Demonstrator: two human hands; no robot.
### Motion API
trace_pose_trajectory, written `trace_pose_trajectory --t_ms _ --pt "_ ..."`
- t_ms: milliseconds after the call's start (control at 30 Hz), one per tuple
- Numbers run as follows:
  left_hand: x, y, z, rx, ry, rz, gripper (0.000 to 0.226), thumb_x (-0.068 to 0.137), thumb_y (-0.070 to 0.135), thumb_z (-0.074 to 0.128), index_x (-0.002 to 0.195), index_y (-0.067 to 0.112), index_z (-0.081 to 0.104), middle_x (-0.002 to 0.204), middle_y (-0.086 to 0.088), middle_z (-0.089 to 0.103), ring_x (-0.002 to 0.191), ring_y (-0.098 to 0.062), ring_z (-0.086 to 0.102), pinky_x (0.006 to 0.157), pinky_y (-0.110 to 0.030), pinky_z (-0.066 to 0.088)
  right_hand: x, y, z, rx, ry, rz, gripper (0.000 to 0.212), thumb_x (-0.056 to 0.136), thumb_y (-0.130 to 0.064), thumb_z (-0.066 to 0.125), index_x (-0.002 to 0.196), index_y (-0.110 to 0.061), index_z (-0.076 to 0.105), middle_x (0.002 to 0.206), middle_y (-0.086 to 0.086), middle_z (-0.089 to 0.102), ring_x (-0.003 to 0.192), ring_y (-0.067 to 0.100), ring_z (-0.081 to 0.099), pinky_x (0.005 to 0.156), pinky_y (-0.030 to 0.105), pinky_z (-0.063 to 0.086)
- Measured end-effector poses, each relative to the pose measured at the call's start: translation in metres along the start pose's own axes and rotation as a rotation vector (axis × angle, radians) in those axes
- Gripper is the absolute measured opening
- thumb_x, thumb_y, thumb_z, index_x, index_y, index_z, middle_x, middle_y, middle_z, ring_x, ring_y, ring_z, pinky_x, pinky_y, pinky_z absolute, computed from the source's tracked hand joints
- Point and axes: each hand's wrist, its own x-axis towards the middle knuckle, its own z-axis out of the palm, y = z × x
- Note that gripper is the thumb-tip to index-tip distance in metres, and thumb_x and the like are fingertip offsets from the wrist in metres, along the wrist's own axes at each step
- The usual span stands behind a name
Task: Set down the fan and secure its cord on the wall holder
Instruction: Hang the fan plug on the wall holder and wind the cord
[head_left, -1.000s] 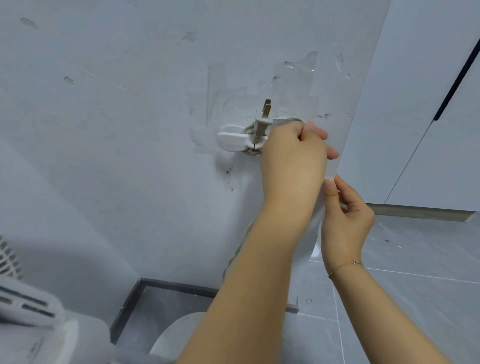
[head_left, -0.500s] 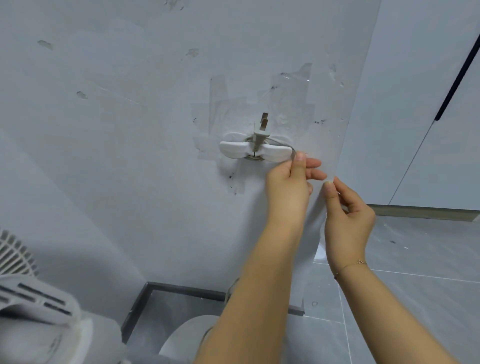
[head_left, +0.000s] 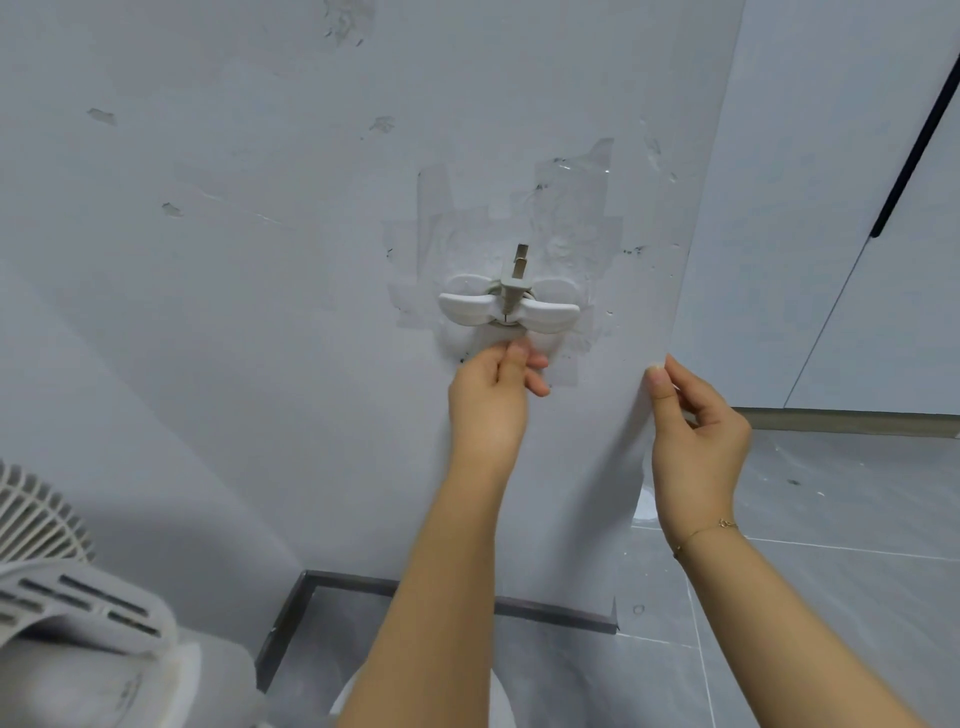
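A white two-winged cord holder (head_left: 550, 314) is taped to the grey wall. The fan's plug (head_left: 515, 283) stands upright in its middle, prongs up, with cord wound behind the wings. My left hand (head_left: 493, 400) is just under the holder, thumb and fingertips pinched together on the thin cord, which is barely visible there. My right hand (head_left: 696, 431) hovers by the wall's outer corner with loosely curled fingers, holding nothing. The white fan (head_left: 67, 603) stands at the lower left, its grille and vented motor housing showing; its lower part is cut off.
Clear tape patches (head_left: 571, 208) surround the holder. A dark skirting strip (head_left: 550, 616) runs along the wall's foot above grey floor tiles (head_left: 831, 597). A white round base (head_left: 350, 699) peeks out behind my left forearm. White cabinet doors (head_left: 857, 208) stand at the right.
My left hand moved from the holder's right wing down and left to under its middle, carrying the cord. The right hand drifted slightly away from the left.
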Motion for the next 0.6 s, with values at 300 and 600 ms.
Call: trace_pose_trajectory --t_ms 300,600 --pt "0.015 -0.006 -0.037 -0.046 -0.102 -0.149 0.028 0.094 0.030 0.056 0.070 0.018 0.064 0.058 0.005 0.052 0.035 -0.001 0.031 0.037 -0.012 0.024 0.001 0.000 0.000 0.000 -0.001 -0.011 0.023 0.091 -0.022 0.063 0.112 -0.029 0.062 0.110 -0.011 0.067 0.101 -0.004 0.062 0.076 0.001 0.044" --pt "0.018 0.008 -0.062 -0.586 -0.139 -0.442 0.022 0.093 0.034 0.056 0.077 0.018 0.059 0.047 0.013 0.044 0.033 -0.002 0.028 0.036 -0.014 0.017 -0.001 0.002 0.003 0.006 0.030 -0.013 0.024 0.091 -0.023 0.062 0.114 -0.027 0.062 0.113 -0.009 0.066 0.105 0.001 0.061 0.076 0.002 0.044"
